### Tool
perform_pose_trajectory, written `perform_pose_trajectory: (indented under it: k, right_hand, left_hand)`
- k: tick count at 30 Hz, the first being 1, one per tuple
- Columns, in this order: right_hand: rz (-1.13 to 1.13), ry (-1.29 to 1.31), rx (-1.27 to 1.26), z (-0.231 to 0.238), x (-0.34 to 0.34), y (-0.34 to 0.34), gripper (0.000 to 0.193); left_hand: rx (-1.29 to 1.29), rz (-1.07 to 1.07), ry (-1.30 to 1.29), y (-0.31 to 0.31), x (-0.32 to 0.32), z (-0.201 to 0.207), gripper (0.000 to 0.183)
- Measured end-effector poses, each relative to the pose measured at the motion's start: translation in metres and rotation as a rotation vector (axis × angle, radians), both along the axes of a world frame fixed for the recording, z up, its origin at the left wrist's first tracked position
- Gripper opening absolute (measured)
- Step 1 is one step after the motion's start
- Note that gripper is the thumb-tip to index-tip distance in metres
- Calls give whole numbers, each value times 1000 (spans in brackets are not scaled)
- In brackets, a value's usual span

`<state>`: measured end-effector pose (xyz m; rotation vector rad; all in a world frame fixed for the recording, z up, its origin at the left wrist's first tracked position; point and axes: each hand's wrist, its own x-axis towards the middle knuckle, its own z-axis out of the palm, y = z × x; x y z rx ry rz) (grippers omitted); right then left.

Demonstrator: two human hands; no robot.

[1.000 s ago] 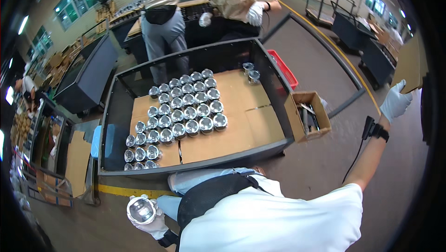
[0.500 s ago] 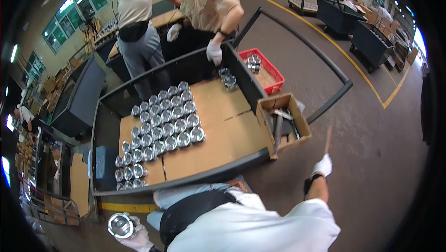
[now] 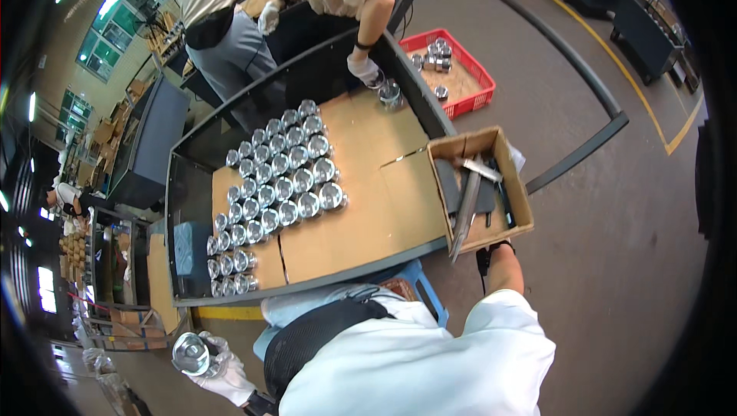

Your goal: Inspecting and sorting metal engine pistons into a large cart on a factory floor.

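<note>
Low-left, fingers (image 3: 219,366) wrap metal cup (image 3: 190,354).

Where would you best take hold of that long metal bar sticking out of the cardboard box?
Probably by its near end. The long metal bar lies tilted in the cardboard box, and that end pokes out past the box's near rim, free of the other tools. Coming from the person's side, fingers can close across its narrow width there. The right hand sits just by that end, mostly hidden behind the box.

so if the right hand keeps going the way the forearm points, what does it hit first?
Probably the cardboard box of long metal tools. The right hand is mostly hidden under the box's near edge, its forearm pointing up toward it. Depth is unclear, so contact can't be confirmed.
</note>
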<state>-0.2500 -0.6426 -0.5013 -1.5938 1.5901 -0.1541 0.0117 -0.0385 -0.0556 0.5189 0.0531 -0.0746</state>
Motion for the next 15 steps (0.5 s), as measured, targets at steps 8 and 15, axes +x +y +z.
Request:
perform_pose_trajectory:
  k: [8,15]
  right_hand:
    - [1265,595,139,119,23,85,37]
    - [1822,484,-62,142,24,138,30]
  left_hand:
    - [-101,-65,-40,22,-10,-3,79]
    - [-111,-113,60,5,30,21,71]
